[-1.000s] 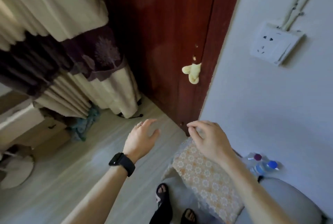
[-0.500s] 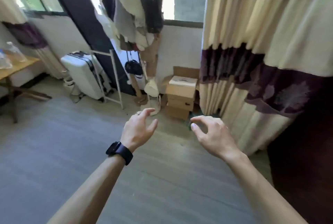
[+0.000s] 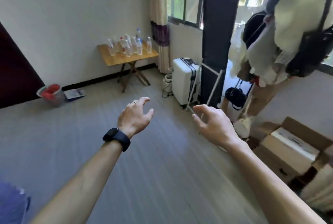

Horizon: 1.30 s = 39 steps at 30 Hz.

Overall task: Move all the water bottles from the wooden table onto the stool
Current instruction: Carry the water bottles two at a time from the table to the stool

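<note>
Several clear water bottles (image 3: 128, 46) with red, blue and white caps stand upright on a small wooden folding table (image 3: 132, 58) against the far wall. My left hand (image 3: 136, 116), with a black watch on the wrist, and my right hand (image 3: 211, 124) are held out in front of me over the grey floor, both empty with fingers curled apart. The hands are well short of the table. The stool is out of view.
A white suitcase (image 3: 184, 81) and a dark panel (image 3: 218, 43) stand right of the table. Clothes and bags hang at the right on a rack (image 3: 295, 30). Cardboard boxes (image 3: 292, 148) lie at the lower right. A basket (image 3: 52, 94) sits by the left wall.
The view has swung left from the stool and door, past the curtain and boxes, to the table with bottles. Both hands stay empty and spread in front of me.
</note>
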Motion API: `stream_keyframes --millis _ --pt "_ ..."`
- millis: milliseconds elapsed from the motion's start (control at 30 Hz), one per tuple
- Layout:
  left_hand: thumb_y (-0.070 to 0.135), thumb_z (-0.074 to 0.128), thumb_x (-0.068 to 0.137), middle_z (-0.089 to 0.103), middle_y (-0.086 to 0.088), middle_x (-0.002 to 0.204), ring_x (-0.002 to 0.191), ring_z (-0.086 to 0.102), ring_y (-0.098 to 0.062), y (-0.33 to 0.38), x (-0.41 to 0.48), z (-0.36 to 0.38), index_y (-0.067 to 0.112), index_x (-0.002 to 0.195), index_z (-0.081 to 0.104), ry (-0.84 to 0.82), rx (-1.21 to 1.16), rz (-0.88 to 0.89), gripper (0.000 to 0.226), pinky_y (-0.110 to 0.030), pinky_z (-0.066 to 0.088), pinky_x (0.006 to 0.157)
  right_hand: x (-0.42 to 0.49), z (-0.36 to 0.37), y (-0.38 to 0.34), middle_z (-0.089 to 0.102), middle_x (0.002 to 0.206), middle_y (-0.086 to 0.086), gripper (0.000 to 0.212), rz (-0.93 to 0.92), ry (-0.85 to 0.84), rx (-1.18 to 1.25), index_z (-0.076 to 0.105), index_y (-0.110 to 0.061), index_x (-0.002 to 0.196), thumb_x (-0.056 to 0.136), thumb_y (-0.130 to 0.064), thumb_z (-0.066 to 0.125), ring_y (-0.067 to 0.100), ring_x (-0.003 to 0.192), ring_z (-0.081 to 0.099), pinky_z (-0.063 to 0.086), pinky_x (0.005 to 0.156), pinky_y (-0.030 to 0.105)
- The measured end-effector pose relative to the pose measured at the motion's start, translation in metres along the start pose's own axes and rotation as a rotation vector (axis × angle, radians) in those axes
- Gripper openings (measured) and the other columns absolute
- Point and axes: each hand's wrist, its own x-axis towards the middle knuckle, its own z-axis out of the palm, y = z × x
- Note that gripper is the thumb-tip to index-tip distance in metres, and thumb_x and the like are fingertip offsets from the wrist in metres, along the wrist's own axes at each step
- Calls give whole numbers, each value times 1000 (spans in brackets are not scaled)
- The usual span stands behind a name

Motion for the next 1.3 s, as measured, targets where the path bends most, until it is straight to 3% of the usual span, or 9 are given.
stream_keyframes --millis 300,533,800,1300 --pt "47 54 85 61 0 125 120 55 -24 -22 134 -11 32 132 54 153 6 -122 49 -41 48 96 184 30 -5 64 121 -8 41 -148 -30 23 56 -37 131 93 -53 52 22 120 52 45 98 35" --pt "39 62 89 62 -2 127 122 55 -25 -26 243 -6 29 132 56 230 27 -206 45 -39 47 99 331 40 4 62 127 -6 44 -232 -48 24 54 -39 131 91 -57 49 24 123 51 44 97 36" --pt "34 63 91 61 -4 127 122 54 -23 -92 360 -19 25 133 56 292 35 -269 44 -33 43 97 479 100 -27 64 120 -11 45 -274 -60 100 53 -40 130 90 -60 48 20 115 55 47 96 38" --pt "32 63 91 62 -3 127 122 54 -22 -220 660 -27 25 133 57 179 15 -174 43 -32 42 100 750 214 -91 64 124 -13 44 -162 5 79 54 -39 130 90 -59 51 19 116 57 46 98 37"
